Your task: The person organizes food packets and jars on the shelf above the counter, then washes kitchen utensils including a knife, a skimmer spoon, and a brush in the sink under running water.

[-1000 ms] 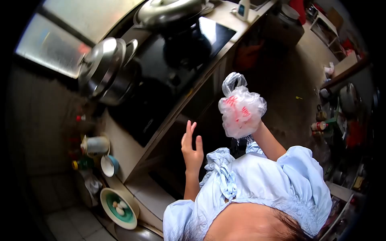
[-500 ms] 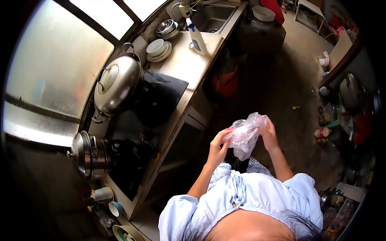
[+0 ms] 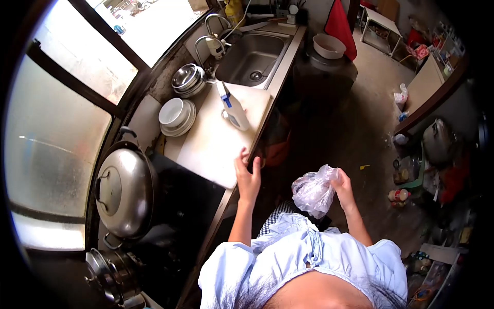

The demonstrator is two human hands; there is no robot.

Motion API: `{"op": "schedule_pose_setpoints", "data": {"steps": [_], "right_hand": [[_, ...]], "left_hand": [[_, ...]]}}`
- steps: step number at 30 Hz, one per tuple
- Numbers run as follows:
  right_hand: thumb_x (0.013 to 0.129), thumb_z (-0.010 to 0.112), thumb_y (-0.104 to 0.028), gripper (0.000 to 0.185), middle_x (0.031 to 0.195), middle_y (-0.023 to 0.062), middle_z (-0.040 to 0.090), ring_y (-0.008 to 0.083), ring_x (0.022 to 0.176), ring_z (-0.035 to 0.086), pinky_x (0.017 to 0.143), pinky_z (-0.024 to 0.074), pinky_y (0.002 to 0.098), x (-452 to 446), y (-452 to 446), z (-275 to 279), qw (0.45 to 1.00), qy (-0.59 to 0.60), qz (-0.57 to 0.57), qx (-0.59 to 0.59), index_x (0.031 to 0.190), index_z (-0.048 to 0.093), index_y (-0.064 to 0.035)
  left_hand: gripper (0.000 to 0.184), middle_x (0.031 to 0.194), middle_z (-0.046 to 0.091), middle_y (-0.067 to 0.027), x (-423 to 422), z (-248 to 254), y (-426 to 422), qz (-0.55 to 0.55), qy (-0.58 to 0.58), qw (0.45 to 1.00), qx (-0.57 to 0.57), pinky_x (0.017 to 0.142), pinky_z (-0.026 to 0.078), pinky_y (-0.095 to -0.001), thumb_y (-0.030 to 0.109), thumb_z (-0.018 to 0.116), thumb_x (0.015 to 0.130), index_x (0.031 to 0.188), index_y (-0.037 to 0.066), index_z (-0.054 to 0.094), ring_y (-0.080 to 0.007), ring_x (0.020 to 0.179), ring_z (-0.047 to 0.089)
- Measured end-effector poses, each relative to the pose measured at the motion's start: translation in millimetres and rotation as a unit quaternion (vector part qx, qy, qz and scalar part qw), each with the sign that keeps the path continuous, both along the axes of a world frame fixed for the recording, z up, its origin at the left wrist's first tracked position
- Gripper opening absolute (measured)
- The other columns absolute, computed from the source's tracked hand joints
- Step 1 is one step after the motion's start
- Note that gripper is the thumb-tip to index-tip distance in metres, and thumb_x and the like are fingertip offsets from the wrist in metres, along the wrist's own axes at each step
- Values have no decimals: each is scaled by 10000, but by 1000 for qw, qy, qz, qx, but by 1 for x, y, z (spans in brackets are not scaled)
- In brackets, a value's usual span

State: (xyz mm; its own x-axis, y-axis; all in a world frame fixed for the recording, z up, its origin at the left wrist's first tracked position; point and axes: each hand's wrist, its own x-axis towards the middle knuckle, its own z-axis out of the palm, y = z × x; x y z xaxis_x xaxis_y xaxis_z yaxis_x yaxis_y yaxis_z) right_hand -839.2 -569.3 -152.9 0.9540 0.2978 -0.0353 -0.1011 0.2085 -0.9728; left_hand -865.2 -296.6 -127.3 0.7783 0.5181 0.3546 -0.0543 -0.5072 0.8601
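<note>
My right hand is closed on the gathered edge of a crumpled clear plastic bag, which hangs in front of my body over the floor. My left hand holds nothing; its fingers are apart, near the front edge of the counter. Beyond it a white cutting board lies flat on the counter. On the board stands or leans a white spray bottle with a blue part near its top; which of the two I cannot tell.
A steel sink lies past the board. Stacked white bowls and plates and steel bowls line the window side. A lidded wok and a steel pot sit by the dark stove top. Clutter lines the right wall.
My left hand has let go of the plastic bag and moved left toward the counter edge. The bag stays in my right hand, slightly lower. The view has shifted toward the sink.
</note>
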Motion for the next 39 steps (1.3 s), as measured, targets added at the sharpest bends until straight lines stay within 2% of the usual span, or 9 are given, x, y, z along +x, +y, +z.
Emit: {"op": "schedule_pose_setpoints", "data": {"steps": [6,9,13,17,18,21,26,34,39], "right_hand": [[788,531,-42,115,860,-4,518,83,820,490,738,397,227,42,-21,-4,990,34,-130,-50,897,499,-22],[778,507,-22,131,866,7,534,96,823,501,739,395,231,63,-48,-20,974,57,-199,-88,909,508,-18],[781,492,-27,156,903,10,534,102,838,500,755,389,237,104,-78,-38,969,74,-215,-95,935,513,-14],[788,505,-31,193,940,20,532,104,886,496,794,385,233,181,-100,-68,971,68,-207,-95,978,504,-1],[788,510,-28,205,949,24,532,106,894,495,803,384,233,205,-105,-81,975,51,-194,-95,990,502,4],[773,529,-21,313,987,54,528,126,922,497,800,404,257,274,-110,-92,982,28,-144,-122,1074,452,19],[765,510,11,409,1031,85,508,160,944,496,778,423,274,354,-85,-80,982,-30,-115,-146,1154,390,-35],[765,523,14,471,1040,104,512,160,920,511,768,427,277,422,-21,-82,993,-13,9,-120,1194,343,-58],[769,501,36,423,1027,92,523,146,922,505,771,425,263,452,6,-69,993,-31,13,-117,1170,393,-44]], "left_hand": [[704,1080,378,-201,91,43,54,160,9,979,128,864,328,-397,281,625,752,1251,-30,238,-314,976,407],[677,1044,399,-153,119,55,68,216,50,949,222,801,367,-374,377,575,779,1237,-24,278,-265,879,433],[493,974,537,-223,140,75,73,217,92,947,218,737,415,-424,378,544,795,1109,7,460,-364,877,530],[306,837,592,-204,158,81,62,196,60,968,145,669,443,-338,154,582,793,1032,-13,490,-298,760,594],[289,789,593,-160,158,72,63,199,30,962,185,606,446,-308,159,578,799,1021,-8,500,-217,672,586],[263,693,545,-37,159,60,62,240,17,969,52,480,393,-215,155,569,808,1022,14,514,-69,539,484],[231,610,480,-11,154,74,47,262,-37,958,-108,476,355,-199,81,523,811,1011,-34,510,-67,510,430],[173,610,450,8,202,91,30,298,27,948,-112,441,281,-194,69,550,795,925,-46,548,-52,487,363],[146,608,436,18,224,106,40,240,-7,941,-238,442,255,-190,-7,547,768,902,-64,535,-37,488,336]]}}
